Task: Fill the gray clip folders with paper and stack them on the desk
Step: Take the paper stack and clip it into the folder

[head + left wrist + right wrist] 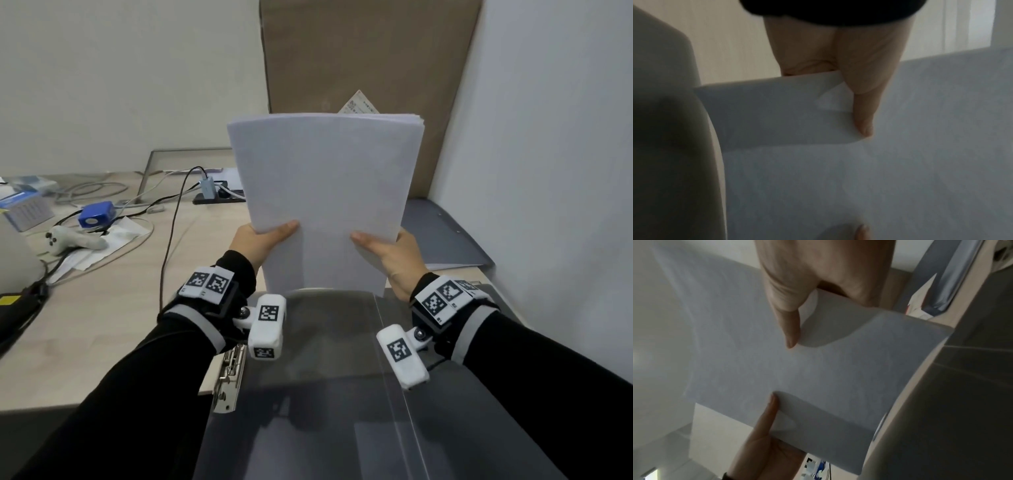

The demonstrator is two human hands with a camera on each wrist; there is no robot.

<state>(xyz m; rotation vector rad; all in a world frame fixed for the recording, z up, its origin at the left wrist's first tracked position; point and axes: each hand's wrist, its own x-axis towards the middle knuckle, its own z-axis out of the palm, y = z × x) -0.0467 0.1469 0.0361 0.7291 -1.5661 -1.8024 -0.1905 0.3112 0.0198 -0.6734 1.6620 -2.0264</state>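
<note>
A thick stack of white paper [325,202] stands upright above an open gray clip folder [325,377] lying at the near edge of the desk. My left hand [260,240] grips the stack's left edge, thumb on the front. My right hand [387,250] grips its right edge the same way. The stack's lower edge sits at the folder's far end. The folder's metal clip [229,380] lies along its left side. In the left wrist view my thumb [863,113] presses the paper [859,170]. The right wrist view shows both thumbs on the sheet [818,378].
A second gray folder [442,236] lies flat on the desk at the right, against the wall. A brown cardboard sheet [359,68] leans behind. On the left are cables [171,219], a blue box [97,214], a white controller [68,240] and loose papers.
</note>
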